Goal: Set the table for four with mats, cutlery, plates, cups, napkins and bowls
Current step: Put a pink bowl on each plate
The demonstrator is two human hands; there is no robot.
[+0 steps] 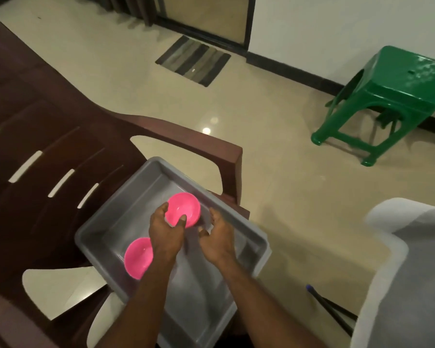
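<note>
Two pink bowls [138, 257] sit in the grey tub [239, 222]; left hand [165, 232] pinches the far-side bowl's [186, 208] rim, light and slick-looking, right hand [217, 234] loose.

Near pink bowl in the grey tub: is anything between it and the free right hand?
The left forearm crosses the tub between the right hand and the near pink bowl, covering its right edge. The left hand already grips the far pink bowl. Nothing else visible intervenes.

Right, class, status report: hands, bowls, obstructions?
Left hand grips far pink bowl. Right hand open, empty. Second pink bowl in grey tub. Nothing blocking.
</note>
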